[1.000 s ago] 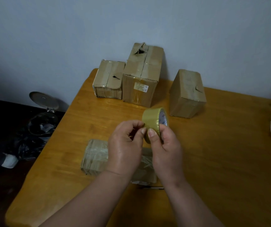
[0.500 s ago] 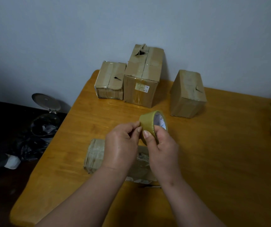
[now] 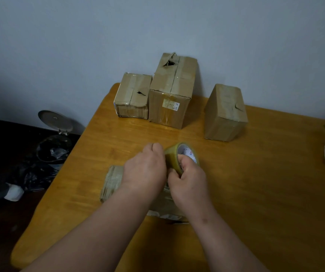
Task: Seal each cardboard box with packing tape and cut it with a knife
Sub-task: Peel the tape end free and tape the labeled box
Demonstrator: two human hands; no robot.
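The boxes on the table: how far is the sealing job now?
Done, apparently: three boxes at the wall, the small box, tall box and right box, already carry tape, though two show tears. In hand: the right hand grips the tape roll while the left hand works at its edge, over the flat box. Left: taping that box and cutting.

On my feed, the wooden surface (image 3: 265, 193) stands against a pale blue-grey wall (image 3: 79, 46). To its left, on the dark floor (image 3: 0, 222), I see a pedal bin (image 3: 54, 148) with its round lid (image 3: 55, 121) raised upright. Dark bags (image 3: 34, 175) and a white crumpled item (image 3: 14, 192) lie beside the bin.
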